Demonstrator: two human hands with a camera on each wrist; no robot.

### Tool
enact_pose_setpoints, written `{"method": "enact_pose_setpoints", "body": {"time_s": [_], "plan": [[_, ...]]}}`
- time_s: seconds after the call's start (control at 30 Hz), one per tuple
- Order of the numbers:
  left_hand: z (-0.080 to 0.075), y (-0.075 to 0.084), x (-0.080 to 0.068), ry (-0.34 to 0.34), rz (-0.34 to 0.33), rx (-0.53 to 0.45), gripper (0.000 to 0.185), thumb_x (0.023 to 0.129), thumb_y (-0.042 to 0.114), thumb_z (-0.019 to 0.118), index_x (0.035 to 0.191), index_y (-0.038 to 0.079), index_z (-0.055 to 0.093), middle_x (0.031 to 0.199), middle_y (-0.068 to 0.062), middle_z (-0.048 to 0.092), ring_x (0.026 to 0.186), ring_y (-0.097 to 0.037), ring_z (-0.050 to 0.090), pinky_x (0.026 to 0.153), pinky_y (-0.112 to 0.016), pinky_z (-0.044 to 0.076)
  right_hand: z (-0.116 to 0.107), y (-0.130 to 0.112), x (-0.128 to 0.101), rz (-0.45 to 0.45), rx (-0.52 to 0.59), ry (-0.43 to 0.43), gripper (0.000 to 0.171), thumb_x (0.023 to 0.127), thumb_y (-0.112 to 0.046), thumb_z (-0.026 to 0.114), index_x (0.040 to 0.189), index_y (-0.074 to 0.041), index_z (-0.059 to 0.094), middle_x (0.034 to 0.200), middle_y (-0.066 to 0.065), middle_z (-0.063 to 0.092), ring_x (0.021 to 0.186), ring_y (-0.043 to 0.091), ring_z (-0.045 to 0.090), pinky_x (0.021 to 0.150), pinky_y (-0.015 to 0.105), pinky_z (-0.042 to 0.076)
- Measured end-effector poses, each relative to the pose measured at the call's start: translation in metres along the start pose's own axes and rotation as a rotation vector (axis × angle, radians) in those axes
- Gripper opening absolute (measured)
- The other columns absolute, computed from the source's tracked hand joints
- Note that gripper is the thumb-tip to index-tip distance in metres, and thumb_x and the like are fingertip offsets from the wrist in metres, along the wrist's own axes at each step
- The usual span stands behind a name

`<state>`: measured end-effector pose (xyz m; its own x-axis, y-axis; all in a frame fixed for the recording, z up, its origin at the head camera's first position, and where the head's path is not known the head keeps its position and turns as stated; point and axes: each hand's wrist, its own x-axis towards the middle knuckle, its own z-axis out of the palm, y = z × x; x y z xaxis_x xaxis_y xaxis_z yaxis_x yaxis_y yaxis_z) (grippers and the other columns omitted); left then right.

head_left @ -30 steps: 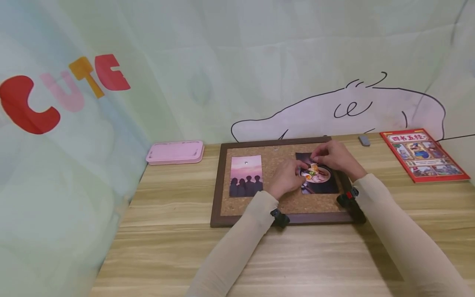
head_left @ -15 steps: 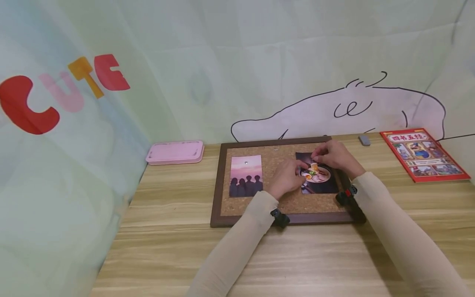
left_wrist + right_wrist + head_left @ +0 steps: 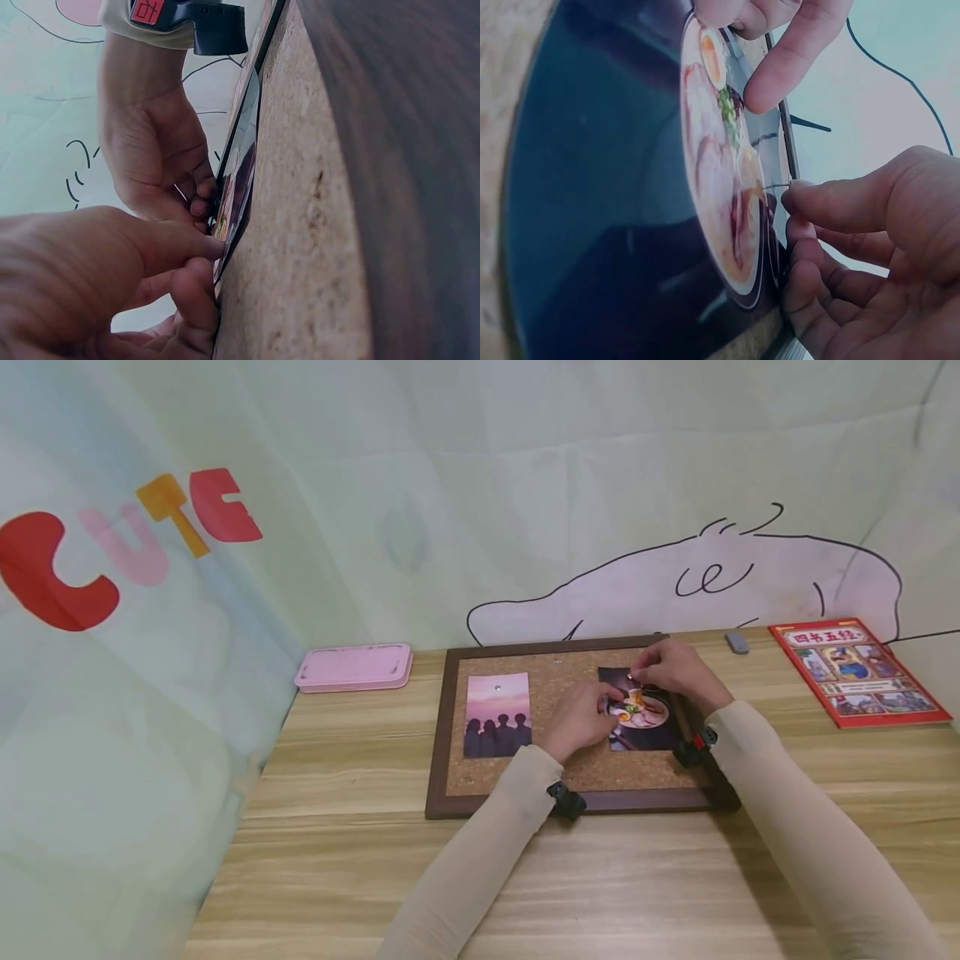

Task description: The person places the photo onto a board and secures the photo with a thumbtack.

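Note:
A photo of a food bowl (image 3: 647,716) lies on the right half of a brown-framed cork board (image 3: 573,777). My left hand (image 3: 577,720) presses on its left side, thumb and forefinger apart on the surface. Near the photo's top edge, my right hand (image 3: 678,672) pinches a thumbtack between thumb and fingers. In the right wrist view, the thin metal shaft of the thumbtack (image 3: 777,184) points at the photo; whether its tip enters the cork I cannot tell. A sunset photo with silhouettes (image 3: 497,718) lies on the board's left half, with a silver tack (image 3: 497,688) near its top.
A pink case (image 3: 354,667) lies left of the board on the wooden table (image 3: 337,860). Behind and to the right are a small grey block (image 3: 737,643) and a red-covered book (image 3: 858,675). A printed curtain (image 3: 450,502) hangs along the back and left.
My right wrist has shifted slightly left, and a shiny bit now shows at its fingertips. The left hand and both photos stay in place.

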<state>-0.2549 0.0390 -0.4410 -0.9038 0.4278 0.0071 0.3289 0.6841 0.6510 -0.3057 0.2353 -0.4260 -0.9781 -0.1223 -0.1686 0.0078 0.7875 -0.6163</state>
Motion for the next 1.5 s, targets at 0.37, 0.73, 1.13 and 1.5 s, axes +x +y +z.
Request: {"method": "enact_pose_setpoints", "body": {"time_s": [0.37, 0.73, 1.13, 1.5], "plan": [[-0.002, -0.001, 0.000, 0.003, -0.001, 0.003, 0.034, 0.088, 0.014, 0.074, 0.122, 0.015, 0.072, 0.075, 0.001, 0.049, 0.065, -0.013, 0.044, 0.056, -0.023, 0.030, -0.001, -0.006, 0.002, 0.042, -0.007, 0.016, 0.028, 0.092, -0.026, 0.069, 0.102, 0.000, 0.070, 0.099, 0.016, 0.062, 0.085, 0.027, 0.054, 0.066, 0.032, 0.043], [-0.004, 0.000, 0.000, 0.000, -0.007, -0.015, 0.034, 0.088, 0.013, 0.074, 0.123, 0.014, 0.071, 0.075, 0.000, 0.049, 0.064, -0.013, 0.044, 0.055, -0.023, 0.031, -0.003, -0.009, 0.003, 0.095, 0.051, -0.022, 0.028, 0.094, -0.024, 0.065, 0.109, -0.001, 0.068, 0.109, 0.019, 0.058, 0.095, 0.031, 0.051, 0.075, 0.036, 0.042], [-0.004, -0.001, 0.001, 0.003, 0.005, -0.006, 0.035, 0.087, 0.011, 0.074, 0.122, 0.014, 0.072, 0.070, 0.001, 0.049, 0.060, -0.012, 0.043, 0.052, -0.022, 0.029, -0.001, -0.009, 0.010, 0.054, 0.023, -0.021, 0.018, 0.091, -0.018, 0.065, 0.099, -0.002, 0.069, 0.099, 0.015, 0.065, 0.089, 0.028, 0.058, 0.069, 0.030, 0.049], [0.000, 0.001, 0.001, 0.000, 0.000, 0.000, 0.034, 0.087, 0.012, 0.075, 0.121, 0.015, 0.072, 0.068, 0.002, 0.047, 0.058, -0.010, 0.042, 0.051, -0.022, 0.029, -0.004, -0.006, 0.009, 0.028, -0.001, -0.047, 0.013, 0.089, -0.016, 0.066, 0.090, -0.003, 0.067, 0.088, 0.011, 0.065, 0.084, 0.025, 0.057, 0.065, 0.028, 0.049]]}}
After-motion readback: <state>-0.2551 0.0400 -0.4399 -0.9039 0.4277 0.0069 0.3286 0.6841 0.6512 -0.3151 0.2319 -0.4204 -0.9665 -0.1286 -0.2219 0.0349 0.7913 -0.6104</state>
